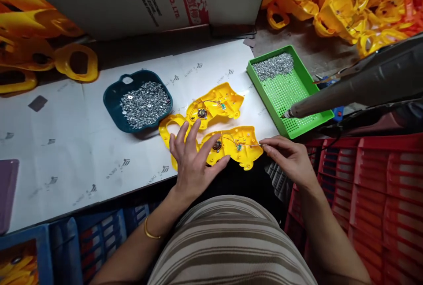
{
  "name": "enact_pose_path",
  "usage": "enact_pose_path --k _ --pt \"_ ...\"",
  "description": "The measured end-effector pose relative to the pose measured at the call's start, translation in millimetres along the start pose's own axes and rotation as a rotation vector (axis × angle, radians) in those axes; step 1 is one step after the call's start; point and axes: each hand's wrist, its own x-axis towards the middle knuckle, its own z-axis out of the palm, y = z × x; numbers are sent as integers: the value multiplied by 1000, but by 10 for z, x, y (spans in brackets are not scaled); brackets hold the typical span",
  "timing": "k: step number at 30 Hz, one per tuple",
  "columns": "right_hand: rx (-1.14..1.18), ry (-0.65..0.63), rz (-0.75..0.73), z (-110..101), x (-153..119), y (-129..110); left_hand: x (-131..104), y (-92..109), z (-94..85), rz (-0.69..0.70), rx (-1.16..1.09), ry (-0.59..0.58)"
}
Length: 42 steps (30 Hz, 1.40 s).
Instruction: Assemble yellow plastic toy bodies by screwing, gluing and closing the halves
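Two yellow plastic shells lie open side up on the white-covered table. The nearer shell (pixel 246 137) holds a round dark part, a small green board and thin wires. My left hand (pixel 194 159) rests over its left end, fingers spread. At its right end my right hand (pixel 287 157) pinches a thin wire between thumb and fingertips. Just behind lies the farther shell (pixel 214 102), with a similar round part (pixel 202 113), wires and green board (pixel 223 106). A yellow loop-shaped handle shows left of my left hand, partly covered by it.
A dark teal tray (pixel 110 100) of metal screws stands left; a green basket (pixel 300 95) with small screws stands right. A dark tool (pixel 324 95) reaches over the basket. Yellow parts (pixel 340 12) are piled behind. Red crates (pixel 373 188) and a blue crate (pixel 62 241) flank my body.
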Motion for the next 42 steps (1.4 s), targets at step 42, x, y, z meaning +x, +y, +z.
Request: enact_pose_path --k 42 --pt "84 -100 16 193 -142 155 362 554 229 -24 -158 -344"
